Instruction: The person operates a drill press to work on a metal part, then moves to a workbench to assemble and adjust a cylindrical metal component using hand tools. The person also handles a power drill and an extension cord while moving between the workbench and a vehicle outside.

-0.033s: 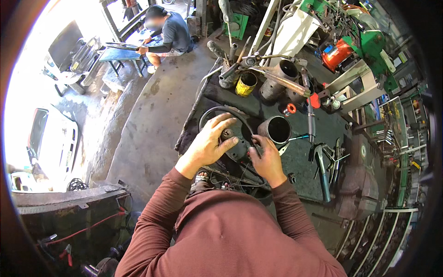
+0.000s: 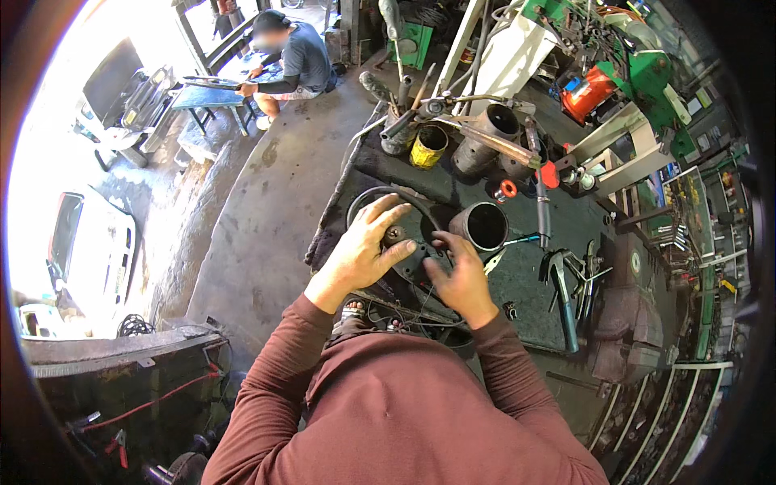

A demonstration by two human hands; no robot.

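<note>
A dark, round metal part [image 2: 414,263] with a stud near its middle rests at the near edge of the workbench, and a thick black cable [image 2: 404,191] arches around its far side. My left hand [image 2: 360,255] lies over the part, fingers and thumb spread. Across from it, my right hand [image 2: 465,283] has thumb and fingers apart, its fingertips at the cable's right side. Thin dark wires [image 2: 412,323] hang below the part. Just beyond my right hand stands an open metal cylinder [image 2: 480,226]. My palms hide some of the part.
The bench holds a yellow can [image 2: 428,148], a hammer [image 2: 563,299], several pliers and an orange-red spool [image 2: 505,190]. Metal cylinders stand at the back, beside a long torch-like tool [image 2: 485,137]. A person [image 2: 295,61] sits far left by a blue table [image 2: 202,97].
The thumb and fingers of my right hand have parted from around the cable. My left hand stays spread over the round part.
</note>
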